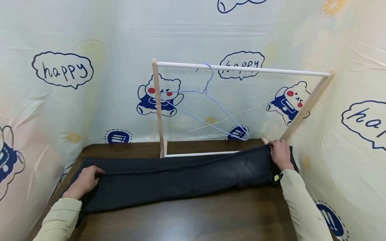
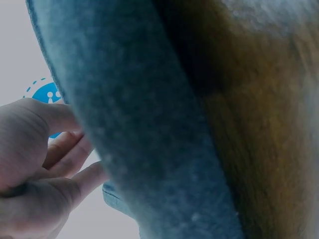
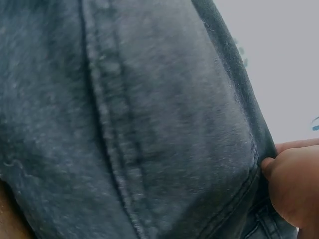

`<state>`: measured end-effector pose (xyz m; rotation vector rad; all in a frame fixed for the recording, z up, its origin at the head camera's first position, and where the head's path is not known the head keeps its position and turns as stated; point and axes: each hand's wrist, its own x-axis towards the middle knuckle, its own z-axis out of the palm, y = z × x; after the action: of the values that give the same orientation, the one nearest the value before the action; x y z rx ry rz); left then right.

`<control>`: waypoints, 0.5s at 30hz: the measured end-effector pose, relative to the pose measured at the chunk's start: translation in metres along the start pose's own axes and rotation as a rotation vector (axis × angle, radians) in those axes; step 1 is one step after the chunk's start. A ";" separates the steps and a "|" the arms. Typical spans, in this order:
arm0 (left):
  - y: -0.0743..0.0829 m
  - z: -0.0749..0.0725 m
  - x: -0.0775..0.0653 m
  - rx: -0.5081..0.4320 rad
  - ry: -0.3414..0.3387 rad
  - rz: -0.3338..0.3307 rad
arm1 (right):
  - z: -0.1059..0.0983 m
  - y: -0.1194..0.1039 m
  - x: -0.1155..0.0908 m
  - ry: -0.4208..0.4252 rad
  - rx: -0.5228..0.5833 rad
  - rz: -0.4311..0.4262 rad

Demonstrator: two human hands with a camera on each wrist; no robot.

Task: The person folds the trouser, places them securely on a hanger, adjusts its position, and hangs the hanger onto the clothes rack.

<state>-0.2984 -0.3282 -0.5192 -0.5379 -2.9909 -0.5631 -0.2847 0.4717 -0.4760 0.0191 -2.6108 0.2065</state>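
A pair of dark jeans (image 1: 169,182) lies stretched across the table, folded lengthwise, with the leg ends at the left and the waist at the right. At the leg end, my left hand (image 1: 84,182) pinches the fabric; in the left wrist view, the thumb and fingers of that hand (image 2: 42,159) meet the edge of the cloth. My right hand (image 1: 281,154) grips the upper edge near the waist. Close up in the right wrist view, thumb and finger of this hand (image 3: 294,184) pinch the denim beside a stitched seam.
Behind the jeans stands a rack with wooden posts (image 1: 158,107) and a white top rail (image 1: 256,70). A thin blue wire hanger (image 1: 224,110) hangs from that rail. Brown wooden table (image 1: 187,221) shows in front, and a printed curtain (image 1: 120,83) encloses the back and sides.
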 end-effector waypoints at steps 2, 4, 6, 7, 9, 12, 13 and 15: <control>0.000 0.001 -0.001 -0.006 0.006 -0.002 | 0.008 0.002 -0.001 -0.039 -0.002 0.018; 0.000 0.001 -0.001 -0.005 0.008 -0.008 | 0.017 0.005 -0.003 -0.084 0.000 0.034; 0.000 0.001 -0.001 -0.002 0.009 -0.011 | 0.027 0.008 -0.007 -0.133 0.004 0.044; 0.001 0.001 -0.002 0.001 0.011 -0.011 | 0.032 0.009 -0.010 -0.163 0.007 0.049; 0.000 0.001 -0.003 0.004 0.016 -0.006 | 0.040 0.012 -0.015 -0.231 0.024 0.059; 0.000 0.002 -0.003 0.005 0.018 0.001 | 0.044 0.016 -0.022 -0.321 0.041 0.068; 0.000 0.001 -0.004 0.008 0.019 -0.001 | 0.044 0.017 -0.023 -0.336 0.040 0.062; -0.003 0.000 -0.004 0.020 0.023 -0.015 | 0.043 0.018 -0.025 -0.344 0.028 0.049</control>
<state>-0.2955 -0.3323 -0.5205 -0.5048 -2.9776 -0.5364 -0.2852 0.4825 -0.5276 -0.0002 -2.9525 0.2788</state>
